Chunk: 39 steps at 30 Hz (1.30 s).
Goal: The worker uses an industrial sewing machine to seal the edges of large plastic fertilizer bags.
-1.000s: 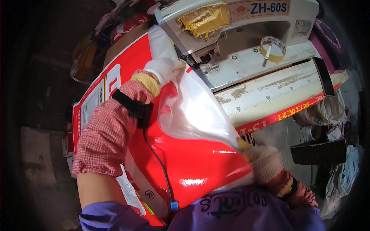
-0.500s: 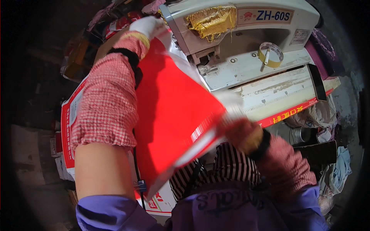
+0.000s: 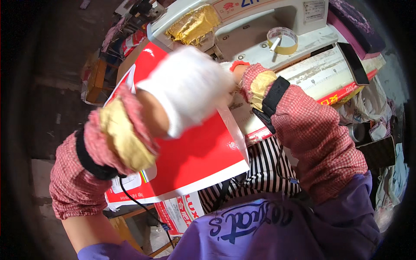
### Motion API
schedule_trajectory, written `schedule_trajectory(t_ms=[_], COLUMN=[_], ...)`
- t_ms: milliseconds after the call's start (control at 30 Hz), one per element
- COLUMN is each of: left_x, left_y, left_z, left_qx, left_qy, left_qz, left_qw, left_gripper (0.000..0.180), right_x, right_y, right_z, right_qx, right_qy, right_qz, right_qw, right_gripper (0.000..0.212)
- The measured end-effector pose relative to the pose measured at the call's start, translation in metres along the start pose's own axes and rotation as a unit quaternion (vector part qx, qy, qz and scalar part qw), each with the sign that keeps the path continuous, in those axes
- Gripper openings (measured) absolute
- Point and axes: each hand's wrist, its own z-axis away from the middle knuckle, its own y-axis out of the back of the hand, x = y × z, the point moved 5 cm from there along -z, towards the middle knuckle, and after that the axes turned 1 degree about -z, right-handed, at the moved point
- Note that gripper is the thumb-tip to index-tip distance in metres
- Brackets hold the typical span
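A large red-and-white printed sack (image 3: 195,151) lies flat in front of me, its near edge hanging over my striped apron. My left hand (image 3: 186,89), in a white glove, is over the upper part of the sack, close to the sewing machine (image 3: 225,41). Motion smears its fingers. To its right my right hand (image 3: 239,71) is at the machine's bed by the sack's right edge. Most of it is hidden behind the left glove, so its grip does not show.
A tape roll (image 3: 292,48) with a white stick in it sits on the machine's bed. Yellow woven padding (image 3: 193,26) covers the machine's head. Below lies more printed sacking (image 3: 177,214). Bags and cloth pile up at right; a wooden crate (image 3: 96,82) stands at left.
My left hand has come from the far left corner toward the middle. The right hand has moved up to the machine. The sack now lies flatter and has turned.
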Motion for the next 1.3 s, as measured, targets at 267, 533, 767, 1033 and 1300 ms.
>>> schedule_trajectory(t_ms=[267,533,767,1033,1300], left_x=[0.057,-0.006,0.007,-0.042,0.033], left_y=[-0.014,-0.023,-0.057,-0.001,-0.027], left_z=[0.006,0.046,0.03,0.048,0.041], left_qx=[-0.468,-0.417,-0.242,-0.31,-0.22], left_qy=[-0.014,0.188,0.092,0.216,-0.127], left_qz=[0.171,0.175,0.449,0.443,-0.018], left_qw=[0.867,0.872,0.855,0.813,0.967], left_gripper=[0.035,0.079,0.053,0.028,0.01], right_x=[-0.011,-0.019,-0.015,-0.005,-0.015], right_y=[-0.004,-0.004,-0.002,-0.011,-0.009], right_z=[-0.003,0.005,0.002,-0.006,0.017], right_qx=[-0.024,-0.003,0.056,0.044,0.039], right_qy=[-0.025,-0.058,-0.07,-0.103,-0.193], right_qz=[0.256,0.153,0.15,0.034,-0.064], right_qw=[0.966,0.987,0.985,0.993,0.978], right_gripper=[0.029,0.032,0.03,0.022,0.02])
